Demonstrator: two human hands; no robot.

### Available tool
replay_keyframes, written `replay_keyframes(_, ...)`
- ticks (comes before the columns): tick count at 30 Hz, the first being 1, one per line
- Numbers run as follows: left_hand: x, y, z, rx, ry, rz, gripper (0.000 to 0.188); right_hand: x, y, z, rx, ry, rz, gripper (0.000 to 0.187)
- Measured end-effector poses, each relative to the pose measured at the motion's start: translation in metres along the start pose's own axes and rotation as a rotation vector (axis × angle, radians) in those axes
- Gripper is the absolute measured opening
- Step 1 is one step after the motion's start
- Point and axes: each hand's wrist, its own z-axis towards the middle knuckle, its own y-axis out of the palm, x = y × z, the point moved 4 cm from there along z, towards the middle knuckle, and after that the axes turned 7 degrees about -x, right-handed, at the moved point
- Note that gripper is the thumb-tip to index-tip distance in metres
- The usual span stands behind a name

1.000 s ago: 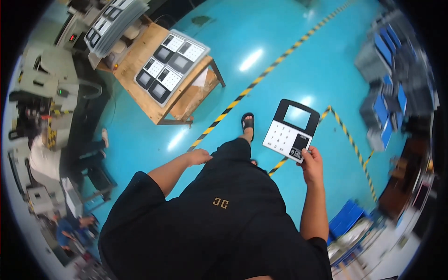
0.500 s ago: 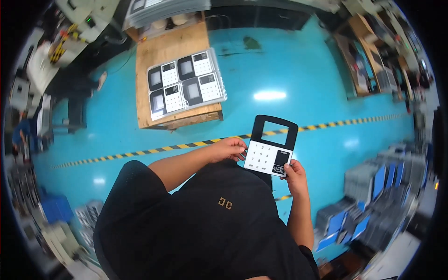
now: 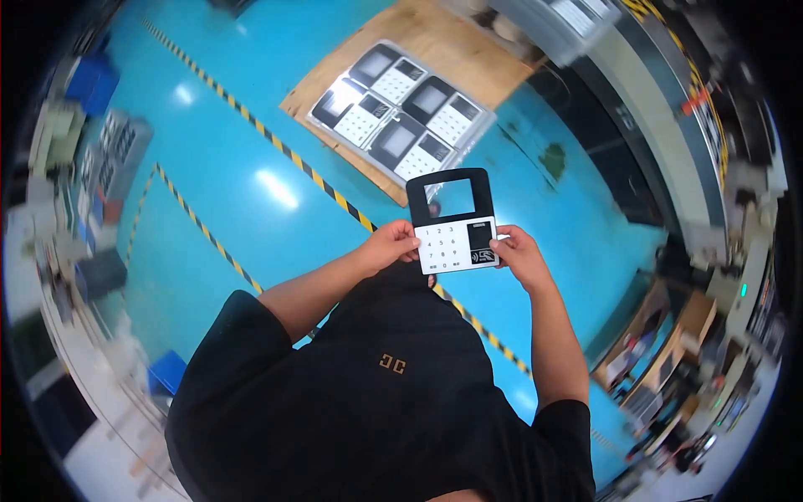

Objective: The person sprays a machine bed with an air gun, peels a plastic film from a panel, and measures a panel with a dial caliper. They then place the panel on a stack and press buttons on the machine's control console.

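Note:
A black and white keypad panel (image 3: pixel 443 247) with a rectangular window in its black upper part is held upright before my body. My left hand (image 3: pixel 393 246) pinches its left edge beside the number keys. On the opposite edge, my right hand (image 3: pixel 519 253) grips with the thumb on the front, next to a black patch. Through the window, part of the blue floor shows. Farther off, a clear tray (image 3: pixel 478 125) with several similar panels lies on a wooden table (image 3: pixel 376 40).
Black and yellow tape (image 3: pixel 276 144) crosses the blue floor. At the far right of the table is a stack of grey trays (image 3: pixel 577 25). A wooden shelf (image 3: pixel 661 335) with mixed items stands at the right, and blue bins (image 3: pixel 92 84) are at the left.
My left hand has closed on the panel's left edge. The panel has shifted left and up in view and tilts less. My view has turned, so table and tape appear rotated.

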Motion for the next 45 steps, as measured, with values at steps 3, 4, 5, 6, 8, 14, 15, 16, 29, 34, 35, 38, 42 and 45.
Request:
replay_keyframes(3,0.005,-0.026,0.022,0.142,-0.025,0.007,0.015,-0.021,-0.017,0.089,-0.111,0.044,-0.134,0.020)
replay_keyframes(4,0.007,-0.037,0.031,0.172,-0.012,-0.031,0.015,-0.026,-0.020,0.119,-0.163,0.029,-0.152,0.020)
replay_keyframes(5,0.006,-0.050,0.043,0.200,-0.015,-0.058,0.017,-0.032,-0.022,0.147,-0.219,0.018,-0.167,0.019)
replay_keyframes(6,0.005,-0.064,0.053,0.230,-0.017,-0.082,0.018,-0.041,-0.020,0.173,-0.227,0.061,-0.202,0.018)
replay_keyframes(8,0.000,-0.091,0.075,0.332,0.016,-0.142,0.018,-0.046,-0.024,0.223,-0.283,0.076,-0.242,0.019)
replay_keyframes(14,0.000,-0.134,0.116,0.596,0.081,-0.392,0.016,-0.048,-0.023,0.336,-0.406,0.154,-0.216,0.023)
replay_keyframes(15,-0.005,-0.145,0.121,0.617,0.089,-0.413,0.016,-0.047,-0.021,0.352,-0.429,0.162,-0.234,0.023)
replay_keyframes(16,-0.009,-0.158,0.124,0.702,0.094,-0.347,0.016,-0.047,-0.019,0.367,-0.443,0.168,-0.257,0.021)
replay_keyframes(29,-0.018,-0.239,0.125,1.226,-0.097,-0.076,0.027,-0.053,0.014,0.402,-0.532,0.271,-0.255,0.018)
replay_keyframes(34,-0.010,-0.232,0.119,1.125,0.164,-0.424,0.016,-0.055,0.028,0.405,-0.534,0.264,-0.241,0.019)
replay_keyframes(35,-0.004,-0.233,0.116,1.125,0.162,-0.421,0.016,-0.056,0.031,0.408,-0.546,0.232,-0.214,0.019)
replay_keyframes(38,0.006,-0.233,0.109,1.087,0.126,-0.543,0.016,-0.057,0.035,0.416,-0.543,0.202,-0.267,0.015)
replay_keyframes(42,0.011,-0.229,0.102,1.072,0.103,-0.552,0.018,-0.055,0.042,0.412,-0.546,0.219,-0.243,0.014)
replay_keyframes(45,0.016,-0.236,0.099,1.089,0.092,-0.497,0.021,-0.060,0.048,0.415,-0.522,0.275,-0.287,0.020)
